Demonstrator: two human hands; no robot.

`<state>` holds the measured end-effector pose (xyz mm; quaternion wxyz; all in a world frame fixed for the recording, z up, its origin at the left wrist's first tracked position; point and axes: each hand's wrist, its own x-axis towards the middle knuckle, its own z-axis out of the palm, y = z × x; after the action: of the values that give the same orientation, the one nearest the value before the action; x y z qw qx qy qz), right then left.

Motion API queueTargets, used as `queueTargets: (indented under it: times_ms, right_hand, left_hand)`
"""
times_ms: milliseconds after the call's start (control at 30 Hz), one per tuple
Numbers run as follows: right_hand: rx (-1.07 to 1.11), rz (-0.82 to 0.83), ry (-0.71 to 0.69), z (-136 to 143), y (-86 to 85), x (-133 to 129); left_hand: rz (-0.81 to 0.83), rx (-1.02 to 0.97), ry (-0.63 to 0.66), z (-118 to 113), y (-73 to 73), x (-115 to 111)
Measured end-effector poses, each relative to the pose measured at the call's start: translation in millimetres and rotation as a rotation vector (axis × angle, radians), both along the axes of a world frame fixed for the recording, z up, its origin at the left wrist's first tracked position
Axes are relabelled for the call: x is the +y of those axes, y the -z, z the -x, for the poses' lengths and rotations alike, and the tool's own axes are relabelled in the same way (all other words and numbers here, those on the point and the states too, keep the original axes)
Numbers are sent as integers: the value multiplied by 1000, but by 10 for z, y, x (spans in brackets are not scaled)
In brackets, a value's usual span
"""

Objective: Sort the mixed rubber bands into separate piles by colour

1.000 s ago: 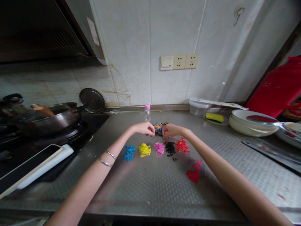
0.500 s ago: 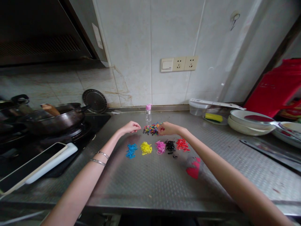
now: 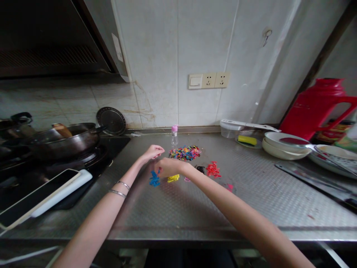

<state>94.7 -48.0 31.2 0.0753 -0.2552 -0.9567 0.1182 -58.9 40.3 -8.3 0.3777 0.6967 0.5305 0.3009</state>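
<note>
My right hand (image 3: pixel 168 167) reaches across to the left, its fingers pinched beside the blue pile (image 3: pixel 154 179); what they hold is too small to name. Just behind it my left hand (image 3: pixel 154 152) hovers with fingertips pressed together, contents hidden. A mixed-colour pile of small pieces (image 3: pixel 185 152) lies at the back. The yellow pile (image 3: pixel 173 178) is partly under my right hand. My right wrist and forearm cover most of the pink pile (image 3: pixel 187 179) and part of the black pile (image 3: pixel 200 169). The red pile (image 3: pixel 213 169) lies to the right.
A small pink-capped bottle (image 3: pixel 174 135) stands behind the mixed pile. At left are a phone (image 3: pixel 36 197) and a pan (image 3: pixel 67 139) on the stove. Bowls (image 3: pixel 284 147), a yellow sponge (image 3: pixel 247 140), a knife (image 3: pixel 312 182) and a red flask (image 3: pixel 312 109) are at right.
My right hand has moved left and nearer, from the mixed pile to the blue pile. My left hand has hardly moved. The view has shifted slightly right.
</note>
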Motion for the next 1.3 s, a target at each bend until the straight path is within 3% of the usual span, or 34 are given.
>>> queueTargets:
  times_ms: [133,300,433,600,800,1300]
  right_hand:
    - [-22,0,84,-176,-33,2]
    - [61,-31,238,-766,-42,188]
    - [125,-35,471,-1309,73,393]
    - [207,-24,601,-1768,294,532]
    - [246,-36,640,-1931,447,540]
    - [217,-16,644,-1975,501,542]
  left_hand:
    - [-103,99,-45,-48,92,58]
    - [-252,232,-51,-115,143,46]
    - [-291,235,-38,-180,148,47]
    - [-287,267,91,-286,162,71]
    - [-361,387,102,-344,94,13]
    - [-304,375,71,-256,66,14]
